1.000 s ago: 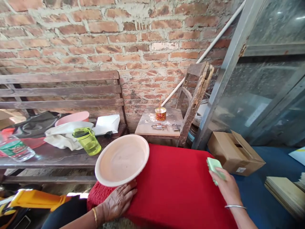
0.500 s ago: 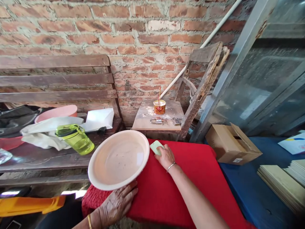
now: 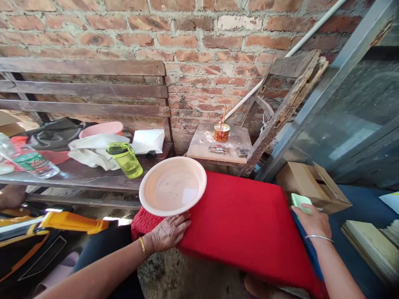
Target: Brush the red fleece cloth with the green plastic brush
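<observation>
A pale pink plastic basin stands on the near left part of a red cloth-covered surface. Shallow water with a few dark specks lies in it. My left hand, a gold bangle at its wrist, lies with fingers stretched on the cloth edge just below the basin's rim; its thumb is hidden. Out to the right, my right hand, wearing a silver bangle, grips a flat pale green rectangular object of phone size. That hand is beyond the cloth's right edge, in front of a cardboard box.
On the wooden bench lie a green drink bottle, a water bottle, white cloth and a pink bowl. A chair holds an incense tin and padlocks. Stacked paper lies right.
My right hand has carried the pale green object from beside the basin to the right, past the cloth. My left hand stays by the basin. The view has shifted.
</observation>
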`<state>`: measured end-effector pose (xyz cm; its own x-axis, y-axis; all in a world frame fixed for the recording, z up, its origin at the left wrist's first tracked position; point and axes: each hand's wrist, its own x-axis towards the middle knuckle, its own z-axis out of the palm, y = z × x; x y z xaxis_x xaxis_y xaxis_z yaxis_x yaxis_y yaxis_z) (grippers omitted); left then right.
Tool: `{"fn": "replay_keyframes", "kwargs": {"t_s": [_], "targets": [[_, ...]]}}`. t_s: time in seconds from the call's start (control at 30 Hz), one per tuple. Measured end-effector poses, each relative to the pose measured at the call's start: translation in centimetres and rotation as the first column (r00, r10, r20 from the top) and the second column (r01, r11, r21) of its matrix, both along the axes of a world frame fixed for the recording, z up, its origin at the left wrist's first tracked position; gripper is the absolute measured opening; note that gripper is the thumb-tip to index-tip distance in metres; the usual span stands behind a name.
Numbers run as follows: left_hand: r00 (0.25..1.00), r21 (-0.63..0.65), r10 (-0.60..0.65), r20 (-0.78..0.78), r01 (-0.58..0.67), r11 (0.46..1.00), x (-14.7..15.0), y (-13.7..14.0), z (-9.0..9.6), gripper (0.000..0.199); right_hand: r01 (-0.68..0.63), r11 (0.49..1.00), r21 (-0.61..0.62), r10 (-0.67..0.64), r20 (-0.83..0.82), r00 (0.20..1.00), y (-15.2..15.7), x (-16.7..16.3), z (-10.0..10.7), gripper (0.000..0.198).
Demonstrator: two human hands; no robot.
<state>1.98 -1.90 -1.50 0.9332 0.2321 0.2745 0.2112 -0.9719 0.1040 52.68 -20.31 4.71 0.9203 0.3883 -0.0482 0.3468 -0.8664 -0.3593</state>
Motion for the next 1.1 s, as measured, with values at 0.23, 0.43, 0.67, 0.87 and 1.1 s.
{"fn": "replay_keyframes", "kwargs": {"t_s": [0.23, 0.43, 0.67, 0.87, 1.1], "targets": [[1.0, 0.016, -0.004, 0.002, 0.004, 1.0, 0.1, 0.1, -0.1, 0.042, -0.608, 0.783, 0.131, 0.605, 0.064, 0.793, 7.0, -17.9, -1.1, 0.032], [1.0, 0.063, -0.01, 0.025, 0.008, 0.998, 0.3, 0.0, 0.1, 0.039, -0.724, 0.684, 0.09, 0.719, 0.087, 0.69, 9.9, -23.4, -2.0, 0.027], [1.0, 0.039, -0.006, 0.018, 0.006, 0.999, 0.2, 0.2, -0.3, 0.039, -0.383, 0.919, -0.097, 0.39, 0.071, 0.918, 0.0, -7.9, -1.2, 0.046], [0.999, 0.055, -0.014, 0.029, 0.013, 0.998, 0.0, 0.3, -0.6, 0.04, 0.063, 0.997, -0.041, -0.062, 0.031, 0.998, -8.3, 0.7, -2.8, 0.074], [1.0, 0.079, -0.003, 0.024, 0.001, 0.997, -0.2, 0.3, -0.4, 0.042, -0.023, 0.936, 0.351, 0.065, -0.111, 0.992, -3.9, 0.4, -4.2, 0.064]]}}
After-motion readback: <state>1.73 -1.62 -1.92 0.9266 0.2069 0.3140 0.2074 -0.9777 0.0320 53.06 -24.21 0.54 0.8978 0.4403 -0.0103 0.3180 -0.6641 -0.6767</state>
